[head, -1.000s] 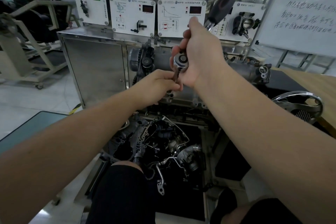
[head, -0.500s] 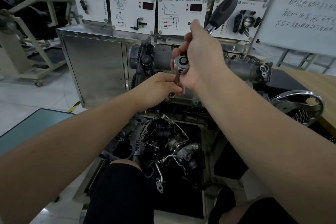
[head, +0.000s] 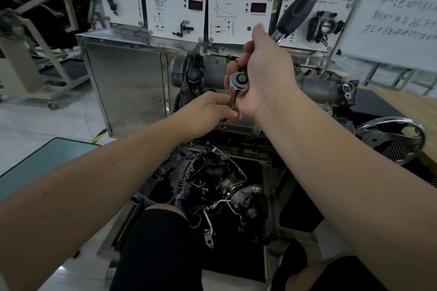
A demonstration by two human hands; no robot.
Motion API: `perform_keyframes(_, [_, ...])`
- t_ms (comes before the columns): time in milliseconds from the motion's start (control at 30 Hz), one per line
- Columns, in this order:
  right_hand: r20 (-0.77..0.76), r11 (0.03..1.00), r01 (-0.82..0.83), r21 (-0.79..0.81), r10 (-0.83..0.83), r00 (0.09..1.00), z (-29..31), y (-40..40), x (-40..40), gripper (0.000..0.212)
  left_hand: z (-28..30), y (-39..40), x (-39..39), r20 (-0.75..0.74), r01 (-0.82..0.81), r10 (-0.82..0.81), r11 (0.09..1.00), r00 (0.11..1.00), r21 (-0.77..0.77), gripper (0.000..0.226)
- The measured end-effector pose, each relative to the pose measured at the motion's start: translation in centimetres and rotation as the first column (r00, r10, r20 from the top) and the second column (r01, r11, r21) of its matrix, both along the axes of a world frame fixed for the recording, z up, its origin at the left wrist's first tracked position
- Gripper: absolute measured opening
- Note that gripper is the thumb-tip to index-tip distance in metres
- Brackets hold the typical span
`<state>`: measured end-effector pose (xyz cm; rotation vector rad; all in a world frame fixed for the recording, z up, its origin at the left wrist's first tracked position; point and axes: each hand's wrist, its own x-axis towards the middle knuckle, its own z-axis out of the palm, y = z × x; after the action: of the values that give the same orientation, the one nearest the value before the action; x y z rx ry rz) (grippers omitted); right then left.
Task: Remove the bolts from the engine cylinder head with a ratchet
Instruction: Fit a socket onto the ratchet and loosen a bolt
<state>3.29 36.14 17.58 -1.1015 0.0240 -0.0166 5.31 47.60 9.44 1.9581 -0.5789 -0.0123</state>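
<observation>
Ratchet (head: 239, 81): frame centre, chrome head facing the camera, black handle angled to upper right. Right hand (head: 264, 75): fingers curled round its neck. Left hand (head: 208, 111): fingers pinching the extension bar (head: 231, 101) just below. Engine cylinder head (head: 314, 87): directly behind both hands. Bolts: hidden.

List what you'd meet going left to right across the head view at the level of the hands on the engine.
Steel cabinet door → black toothed pulley → left hand holding the extension bar → chrome round ratchet head → right hand gripping the ratchet → grey engine cylinder head → wooden tabletop.
</observation>
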Motion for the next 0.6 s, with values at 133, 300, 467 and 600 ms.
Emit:
perform_keyframes(133, [0.002,1.000,-0.001,-0.009,0.001,1.000,0.16,0.02,-0.17,0.040,0.10,0.05,-0.15,0.007,-0.007,0.007,1.000,1.000,0.014,0.029])
perform_keyframes(300, [0.015,1.000,-0.004,-0.029,0.004,1.000,0.26,0.02,-0.35,0.040,0.08,0.06,-0.02,0.018,-0.025,0.024,1.000,1.000,0.010,0.025])
perform_keyframes(467, [0.014,0.999,-0.003,-0.042,0.004,1.000,0.28,0.25,-0.52,0.040,0.09,0.25,-0.06,0.033,-0.020,0.019,1.000,0.999,0.023,0.043])
perform_keyframes(600, [0.016,0.998,-0.002,-0.068,0.003,1.000,0.06,0.52,-0.46,0.040,-0.08,0.30,-0.50,0.034,0.019,-0.019,1.000,0.999,-0.001,0.062])
